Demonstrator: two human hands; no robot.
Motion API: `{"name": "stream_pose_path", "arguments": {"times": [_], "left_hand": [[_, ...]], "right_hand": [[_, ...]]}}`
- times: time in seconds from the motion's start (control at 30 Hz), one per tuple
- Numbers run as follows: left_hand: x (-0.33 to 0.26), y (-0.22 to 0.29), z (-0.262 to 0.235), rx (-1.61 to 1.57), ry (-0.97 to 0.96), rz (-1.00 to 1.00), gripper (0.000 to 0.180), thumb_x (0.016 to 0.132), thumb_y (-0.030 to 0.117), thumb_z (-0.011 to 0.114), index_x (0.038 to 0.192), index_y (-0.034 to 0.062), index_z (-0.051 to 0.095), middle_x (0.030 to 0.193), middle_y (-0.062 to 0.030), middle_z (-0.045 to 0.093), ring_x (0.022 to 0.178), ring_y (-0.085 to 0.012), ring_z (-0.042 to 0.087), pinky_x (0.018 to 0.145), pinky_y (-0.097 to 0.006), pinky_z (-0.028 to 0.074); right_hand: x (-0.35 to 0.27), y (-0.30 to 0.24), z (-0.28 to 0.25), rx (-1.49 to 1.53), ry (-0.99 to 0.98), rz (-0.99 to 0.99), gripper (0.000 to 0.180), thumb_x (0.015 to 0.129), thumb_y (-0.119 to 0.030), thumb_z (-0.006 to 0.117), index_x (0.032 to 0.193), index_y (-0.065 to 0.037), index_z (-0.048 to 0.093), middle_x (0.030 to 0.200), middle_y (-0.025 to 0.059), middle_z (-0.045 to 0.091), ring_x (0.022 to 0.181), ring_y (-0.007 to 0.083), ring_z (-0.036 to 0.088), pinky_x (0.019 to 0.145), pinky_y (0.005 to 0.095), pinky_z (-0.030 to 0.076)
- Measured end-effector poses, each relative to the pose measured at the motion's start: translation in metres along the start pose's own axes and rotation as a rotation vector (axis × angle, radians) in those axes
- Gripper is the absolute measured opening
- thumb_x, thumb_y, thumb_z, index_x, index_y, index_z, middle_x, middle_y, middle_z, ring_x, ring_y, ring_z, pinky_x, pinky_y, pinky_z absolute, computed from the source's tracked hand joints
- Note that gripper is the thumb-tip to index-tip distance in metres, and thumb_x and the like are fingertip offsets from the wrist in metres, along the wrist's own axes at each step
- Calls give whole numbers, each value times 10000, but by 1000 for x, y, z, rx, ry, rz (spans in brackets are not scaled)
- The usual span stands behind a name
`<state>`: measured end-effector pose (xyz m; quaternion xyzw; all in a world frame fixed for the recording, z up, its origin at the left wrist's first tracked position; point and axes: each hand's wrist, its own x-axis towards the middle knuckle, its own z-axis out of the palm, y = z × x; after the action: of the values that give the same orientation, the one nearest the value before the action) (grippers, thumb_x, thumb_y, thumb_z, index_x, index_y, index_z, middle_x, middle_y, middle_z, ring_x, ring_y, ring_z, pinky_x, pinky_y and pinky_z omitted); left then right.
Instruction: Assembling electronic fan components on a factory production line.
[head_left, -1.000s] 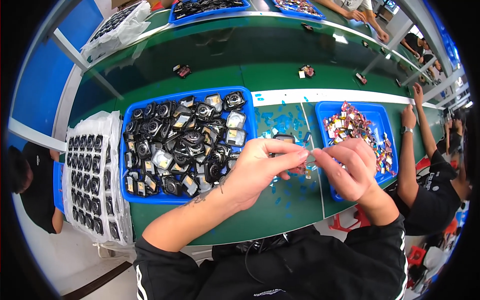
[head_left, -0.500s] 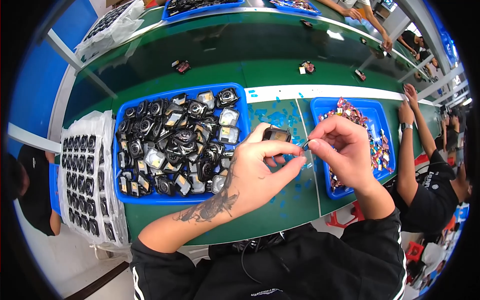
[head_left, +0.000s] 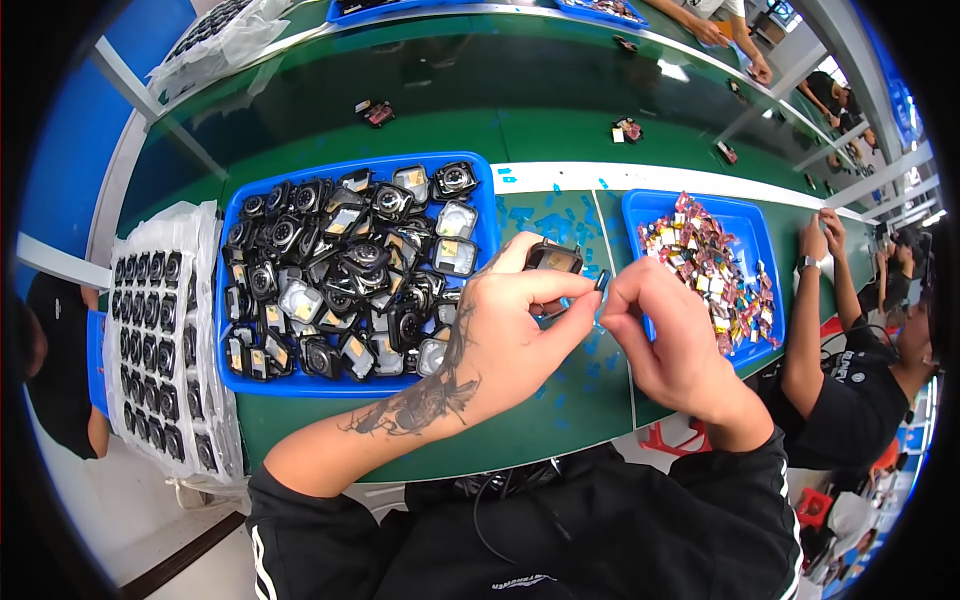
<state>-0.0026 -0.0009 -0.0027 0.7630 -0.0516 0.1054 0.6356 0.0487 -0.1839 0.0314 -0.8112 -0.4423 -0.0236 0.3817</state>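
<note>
My left hand [head_left: 535,315] curls around a black square watch case [head_left: 553,258] with a glossy face. Between its thumb and index finger stands a small narrow black piece [head_left: 602,280]. Close beside it, my right hand [head_left: 665,335] is closed in a pinch, thumb against fingers; a speck of blue shows at its fingertips, too small to name. Left of my hands, a blue tray [head_left: 488,215] is heaped with similar black watch cases. Small blue film bits [head_left: 550,225] lie scattered over the green tabletop behind and below my hands.
On the right is a smaller blue tray [head_left: 755,215] of small reddish and white parts. A white molded tray [head_left: 212,300] with rows of watch cases stands far left. Small assemblies [head_left: 376,113] lie on the green belt [head_left: 540,100] beyond. A co-worker's hands [head_left: 822,235] are at right.
My right hand has drawn slightly down and away from the small black piece, which now stands upright in my left fingers. The view has shifted a little. Parts on the belt have drifted slightly right.
</note>
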Motion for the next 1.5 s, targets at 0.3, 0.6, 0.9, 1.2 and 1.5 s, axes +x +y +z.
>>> {"name": "stream_pose_path", "arguments": {"times": [0.3, 0.6, 0.9, 1.2, 1.5], "left_hand": [[1, 4, 1, -77, -41, -19, 119, 814, 29, 722, 923, -18, 732, 959, -98, 636, 794, -119, 595, 709, -244, 489], [0, 1, 5, -43, -60, -12, 139, 800, 21, 729, 934, -15, 735, 962, -108, 634, 816, -140, 618, 704, -259, 503], [0, 2, 6, -74, -88, -78, 136, 803, 17, 717, 933, -20, 736, 898, -117, 681, 884, -157, 600, 750, -280, 498], [3, -10, 1, -167, -76, -116, 130, 851, 61, 699, 962, 6, 735, 952, -62, 573, 660, -46, 521, 560, -204, 430], [12, -2, -6, -474, -188, -250, 138, 908, 43, 638, 981, -49, 710, 937, -81, 696, 859, -108, 630, 747, -245, 498]], "right_hand": [[-2, 11, -2, 400, 105, 336, 91, 902, -8, 632, 986, 10, 601, 839, 30, 612, 719, 54, 571, 608, 212, 447], [0, 17, 5, 14, 137, 24, 117, 844, 48, 643, 892, 2, 547, 813, 90, 562, 646, 181, 571, 551, 286, 449], [-5, 28, 12, -138, 162, -107, 192, 787, 76, 639, 908, 0, 511, 816, 122, 544, 654, 273, 566, 533, 343, 446], [-13, 15, 13, -301, 221, -313, 261, 726, 62, 658, 946, -7, 537, 801, 115, 568, 606, 262, 569, 479, 351, 449], [-11, 20, -4, -139, -6, 243, 307, 847, 20, 627, 1151, 11, 592, 959, 131, 617, 823, 237, 648, 651, 324, 525]]}}
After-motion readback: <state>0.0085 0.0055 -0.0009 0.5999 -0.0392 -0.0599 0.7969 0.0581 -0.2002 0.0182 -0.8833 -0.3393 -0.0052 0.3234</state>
